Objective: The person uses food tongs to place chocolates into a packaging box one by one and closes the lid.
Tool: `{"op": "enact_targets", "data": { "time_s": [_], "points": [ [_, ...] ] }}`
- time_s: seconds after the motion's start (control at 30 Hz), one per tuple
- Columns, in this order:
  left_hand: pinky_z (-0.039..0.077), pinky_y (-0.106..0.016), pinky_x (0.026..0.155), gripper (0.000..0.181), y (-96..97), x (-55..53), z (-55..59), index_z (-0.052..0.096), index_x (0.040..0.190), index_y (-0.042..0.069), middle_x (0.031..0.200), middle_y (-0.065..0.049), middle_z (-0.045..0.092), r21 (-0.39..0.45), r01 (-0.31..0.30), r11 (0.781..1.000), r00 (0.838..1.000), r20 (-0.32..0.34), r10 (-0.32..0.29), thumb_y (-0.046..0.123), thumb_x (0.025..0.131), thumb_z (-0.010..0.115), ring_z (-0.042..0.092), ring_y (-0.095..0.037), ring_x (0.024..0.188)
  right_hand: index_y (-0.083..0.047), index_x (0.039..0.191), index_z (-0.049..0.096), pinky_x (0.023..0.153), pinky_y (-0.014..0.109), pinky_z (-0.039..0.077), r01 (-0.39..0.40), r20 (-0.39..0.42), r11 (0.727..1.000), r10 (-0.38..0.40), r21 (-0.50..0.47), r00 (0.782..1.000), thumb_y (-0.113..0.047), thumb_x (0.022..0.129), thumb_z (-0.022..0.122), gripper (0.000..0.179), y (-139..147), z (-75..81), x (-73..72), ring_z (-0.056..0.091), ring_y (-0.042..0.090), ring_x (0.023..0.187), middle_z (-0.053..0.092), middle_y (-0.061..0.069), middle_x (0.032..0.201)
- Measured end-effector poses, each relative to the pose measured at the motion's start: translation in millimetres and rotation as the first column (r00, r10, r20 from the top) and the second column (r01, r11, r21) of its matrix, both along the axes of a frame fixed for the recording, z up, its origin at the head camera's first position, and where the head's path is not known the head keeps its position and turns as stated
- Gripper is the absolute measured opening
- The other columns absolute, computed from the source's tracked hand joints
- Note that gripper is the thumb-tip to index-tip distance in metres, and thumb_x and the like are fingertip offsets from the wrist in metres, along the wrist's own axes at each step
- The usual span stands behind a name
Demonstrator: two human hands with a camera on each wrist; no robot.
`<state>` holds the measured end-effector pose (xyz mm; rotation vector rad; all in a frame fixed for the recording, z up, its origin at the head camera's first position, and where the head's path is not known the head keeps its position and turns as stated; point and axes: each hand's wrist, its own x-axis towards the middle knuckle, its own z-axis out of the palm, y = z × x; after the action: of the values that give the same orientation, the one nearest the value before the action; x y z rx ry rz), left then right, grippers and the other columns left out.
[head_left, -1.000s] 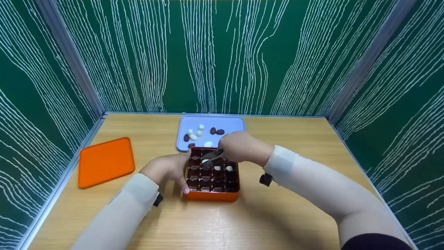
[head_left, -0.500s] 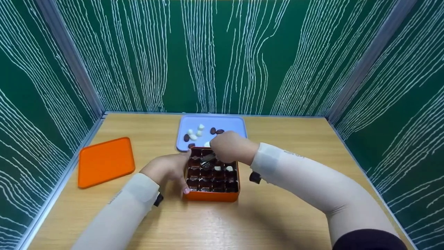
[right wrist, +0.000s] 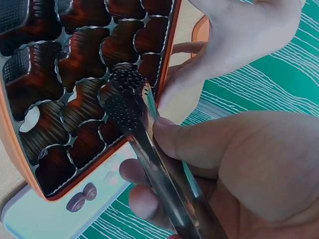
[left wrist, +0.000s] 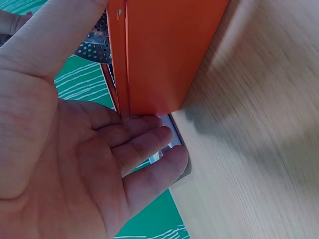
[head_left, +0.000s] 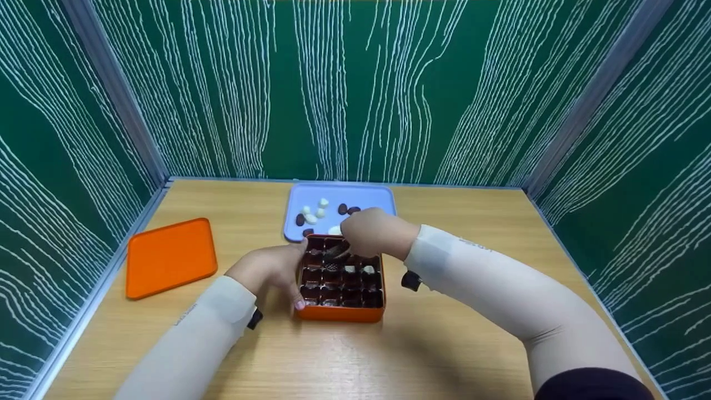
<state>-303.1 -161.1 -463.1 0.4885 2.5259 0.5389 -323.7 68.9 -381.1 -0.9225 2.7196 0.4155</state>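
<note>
"How are the tongs point(right wrist: 162, 179) looking?"

"They're showing dark, shiny metal, with rounded tips dotted by small holes. They're slanting down into the orange box point(head_left: 341, 314), the tips sitting over a compartment left of the middle."

"Are the tips gripping anything?"

"They're lying close together, but whether they're pinching a sweet, I can't tell."

"And who's holding them?"

"The right hand point(head_left: 371, 230) is pinching them firmly, its thumb pressing one side and its fingers curling against the other."

"How about the box?"

"It's standing near the middle of the wooden table point(head_left: 444, 322), its glossy dark-brown insert dividing it into small square compartments. Two white sweets point(head_left: 369, 270) are sitting in neighbouring ones, right of the tips. The left hand point(head_left: 278, 269) is resting along the left side, thumb at the near corner, fingers relaxed and spreading toward the far one."

"What's lying further out?"

"A pale blue tray point(head_left: 377, 194) is lying just beyond the box, carrying scattered white pieces point(head_left: 324, 203) and dark oval ones point(head_left: 343, 209). Well to the left, a flat orange lid point(head_left: 171, 258) is lying. Green walls point(head_left: 377, 100) with wavy white lines are rising left, right and far."
</note>
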Motion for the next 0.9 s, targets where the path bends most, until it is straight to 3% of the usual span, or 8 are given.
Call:
{"op": "enact_targets", "data": {
  "time_s": [0.13,0.3,0.43,0.53,0.7,0.9],
  "points": [
    [0.025,-0.057,0.144,0.169,-1.9,-0.1,-0.1,-0.002,0.181,0.001,0.187,-0.028,0.018,-0.002,-0.008,1.0,1.0,0.005,0.008,0.041,0.062,0.112,0.03,-0.047,0.173,-0.011,0.089,0.069,0.065,0.033,0.051,0.016,0.015,0.999,-0.015,-0.051,1.0,-0.022,0.11,0.071,0.023,5.4,8.8,-6.3,0.054,0.017,0.068,0.059,-0.001,0.075],
    [0.024,-0.057,0.145,0.168,-4.1,-0.9,1.5,-0.001,0.181,0.001,0.187,-0.028,0.018,-0.003,-0.015,1.0,1.0,0.013,0.015,0.041,0.062,0.112,0.029,-0.047,0.173,-0.007,0.102,0.081,0.078,0.041,0.065,0.072,0.011,0.973,-0.072,-0.22,0.997,-0.027,0.107,0.077,0.02,20.1,13.1,-28.6,0.065,0.02,0.076,0.079,0.005,0.093],
    [0.024,-0.058,0.145,0.167,-4.9,-0.8,2.8,0.001,0.181,0.0,0.188,-0.027,0.018,-0.013,-0.026,1.0,1.0,0.015,0.026,0.04,0.062,0.112,0.028,-0.046,0.173,-0.007,0.105,0.083,0.076,0.043,0.064,0.155,0.011,0.935,-0.16,-0.32,0.987,-0.029,0.108,0.078,0.024,30.1,0.3,-51.7,0.066,0.023,0.078,0.082,0.009,0.099],
    [0.024,-0.058,0.145,0.167,-4.2,-0.4,2.6,0.002,0.181,0.002,0.189,-0.024,0.017,-0.015,-0.039,0.999,0.999,0.023,0.039,0.039,0.063,0.112,0.027,-0.045,0.174,-0.006,0.103,0.083,0.077,0.043,0.064,0.172,0.005,0.921,-0.182,-0.351,0.983,-0.027,0.108,0.077,0.022,36.7,-15.6,-66.8,0.066,0.024,0.079,0.082,0.01,0.1],
    [0.021,-0.059,0.145,0.169,-1.7,-0.2,0.8,0.0,0.182,0.006,0.19,-0.021,0.015,-0.001,-0.043,0.999,0.998,0.037,0.043,0.04,0.061,0.112,0.026,-0.045,0.174,-0.008,0.113,0.086,0.087,0.047,0.068,0.12,-0.041,0.948,-0.138,-0.294,0.99,-0.021,0.105,0.082,0.016,41.9,-36.5,-84.2,0.071,0.025,0.089,0.085,0.01,0.109],
    [0.024,-0.057,0.145,0.169,-1.9,-0.5,-0.7,0.001,0.181,0.003,0.189,-0.022,0.016,0.024,-0.015,1.0,1.0,0.013,0.015,0.039,0.06,0.113,0.029,-0.044,0.173,-0.009,0.113,0.087,0.092,0.047,0.067,0.076,-0.066,0.966,-0.095,-0.246,0.993,-0.025,0.104,0.084,0.018,36.3,-45.8,-91.5,0.071,0.026,0.09,0.085,0.008,0.106]
  ]
}}
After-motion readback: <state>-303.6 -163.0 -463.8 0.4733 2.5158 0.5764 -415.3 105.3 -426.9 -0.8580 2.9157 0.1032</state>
